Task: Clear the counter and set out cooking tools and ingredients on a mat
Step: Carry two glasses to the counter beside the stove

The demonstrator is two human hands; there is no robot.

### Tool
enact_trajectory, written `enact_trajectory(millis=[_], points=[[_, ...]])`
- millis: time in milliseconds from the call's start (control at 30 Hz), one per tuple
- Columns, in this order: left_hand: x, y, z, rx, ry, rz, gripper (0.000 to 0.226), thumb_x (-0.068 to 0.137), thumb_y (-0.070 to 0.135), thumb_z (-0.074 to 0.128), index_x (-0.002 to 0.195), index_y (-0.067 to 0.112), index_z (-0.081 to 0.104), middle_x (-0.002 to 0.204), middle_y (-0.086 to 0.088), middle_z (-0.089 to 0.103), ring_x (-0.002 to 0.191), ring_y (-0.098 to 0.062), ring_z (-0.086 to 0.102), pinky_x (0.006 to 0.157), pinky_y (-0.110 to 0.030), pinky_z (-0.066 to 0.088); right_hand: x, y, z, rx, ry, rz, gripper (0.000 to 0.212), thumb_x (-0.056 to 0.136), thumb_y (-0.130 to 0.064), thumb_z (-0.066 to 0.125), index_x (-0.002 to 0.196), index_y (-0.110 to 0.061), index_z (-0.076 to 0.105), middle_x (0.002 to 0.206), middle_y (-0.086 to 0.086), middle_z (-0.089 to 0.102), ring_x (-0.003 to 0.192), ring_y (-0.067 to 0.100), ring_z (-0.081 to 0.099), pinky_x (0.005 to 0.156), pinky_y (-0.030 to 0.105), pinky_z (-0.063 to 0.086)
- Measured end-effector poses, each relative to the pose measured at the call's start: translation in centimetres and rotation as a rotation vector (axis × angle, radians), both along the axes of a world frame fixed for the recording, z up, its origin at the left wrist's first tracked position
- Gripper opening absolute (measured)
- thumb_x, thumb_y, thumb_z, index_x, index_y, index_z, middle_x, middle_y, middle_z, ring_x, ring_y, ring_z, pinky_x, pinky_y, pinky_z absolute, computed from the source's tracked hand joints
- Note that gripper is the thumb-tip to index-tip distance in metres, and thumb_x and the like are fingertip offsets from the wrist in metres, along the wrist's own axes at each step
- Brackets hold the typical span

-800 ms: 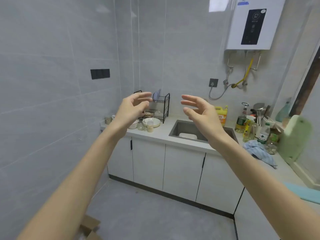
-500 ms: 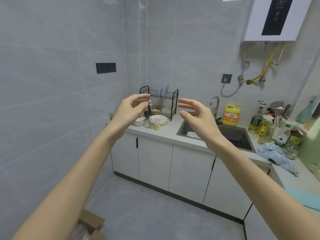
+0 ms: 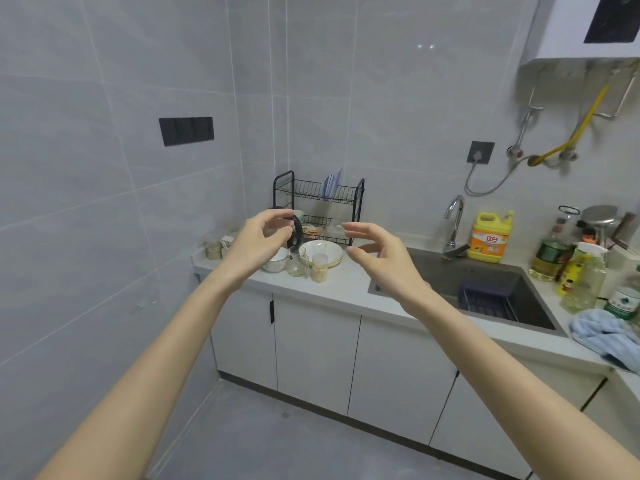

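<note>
Both my arms are stretched out in front of me, well short of the counter [image 3: 349, 289]. My left hand [image 3: 258, 237] hangs in the air with loosely curved fingers and holds nothing. My right hand [image 3: 377, 252] is likewise raised with its fingers spread and holds nothing. Behind the hands, on the counter's left end, stand a white bowl [image 3: 323, 252], a smaller white bowl [image 3: 277, 263], a glass cup [image 3: 297, 261] and a small jar [image 3: 319, 270]. A black dish rack [image 3: 320, 206] stands behind them, and a dark round object [image 3: 297, 232] is partly hidden by my left hand.
A sink [image 3: 485, 289] with a faucet [image 3: 454, 223] lies right of the dishes. A yellow detergent bottle [image 3: 488, 237], oil and other bottles [image 3: 550, 258] crowd the far right. A blue cloth [image 3: 606, 336] lies on the counter's corner. White cabinets stand below, grey floor in front.
The view has moved closer to the counter and turned left. Both hands have stayed raised and apart, holding nothing.
</note>
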State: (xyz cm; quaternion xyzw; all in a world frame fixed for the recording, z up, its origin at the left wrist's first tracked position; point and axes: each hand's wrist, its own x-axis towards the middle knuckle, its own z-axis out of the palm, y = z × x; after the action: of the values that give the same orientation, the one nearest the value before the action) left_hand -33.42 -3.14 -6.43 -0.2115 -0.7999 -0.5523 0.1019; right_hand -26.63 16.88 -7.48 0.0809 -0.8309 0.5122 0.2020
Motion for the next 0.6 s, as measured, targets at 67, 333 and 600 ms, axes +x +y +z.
enact_trajectory(millis=[67, 333, 600], points=[[-3.6, 0.2, -0.8, -0.035, -0.021, -0.01, 0.03, 0.093, 0.011, 0.054, 0.121, 0.022, 0.058, 0.114, 0.004, 0.065, 0.1, -0.004, 0.058, 0.092, -0.023, 0.046, -3.3, 0.2, -0.7, 0.008, -0.024, -0.016, 0.034, 0.091, -0.011, 0.058, 0.117, -0.033, 0.059, 0.108, -0.025, 0.059, 0.081, 0.0, 0.057, 0.07, 0.005, 0.043], [-15.3, 1.3, -5.3, -0.159, -0.086, -0.001, 0.037, 0.092, 0.016, 0.056, 0.129, 0.02, 0.055, 0.122, 0.003, 0.059, 0.103, -0.009, 0.056, 0.083, -0.016, 0.04, -14.9, 2.2, -4.6, 0.044, -0.124, -0.064, 0.032, 0.091, -0.019, 0.058, 0.119, -0.034, 0.058, 0.115, -0.02, 0.059, 0.088, -0.003, 0.057, 0.054, 0.003, 0.04], [-28.6, 4.4, -9.7, -0.294, -0.108, 0.0, 0.041, 0.091, 0.02, 0.058, 0.131, 0.024, 0.051, 0.129, 0.004, 0.055, 0.113, -0.012, 0.052, 0.092, -0.025, 0.039, -28.9, 5.9, -9.9, 0.123, -0.192, -0.034, 0.038, 0.09, -0.018, 0.058, 0.126, -0.029, 0.054, 0.126, -0.013, 0.055, 0.102, 0.011, 0.055, 0.068, 0.004, 0.04]])
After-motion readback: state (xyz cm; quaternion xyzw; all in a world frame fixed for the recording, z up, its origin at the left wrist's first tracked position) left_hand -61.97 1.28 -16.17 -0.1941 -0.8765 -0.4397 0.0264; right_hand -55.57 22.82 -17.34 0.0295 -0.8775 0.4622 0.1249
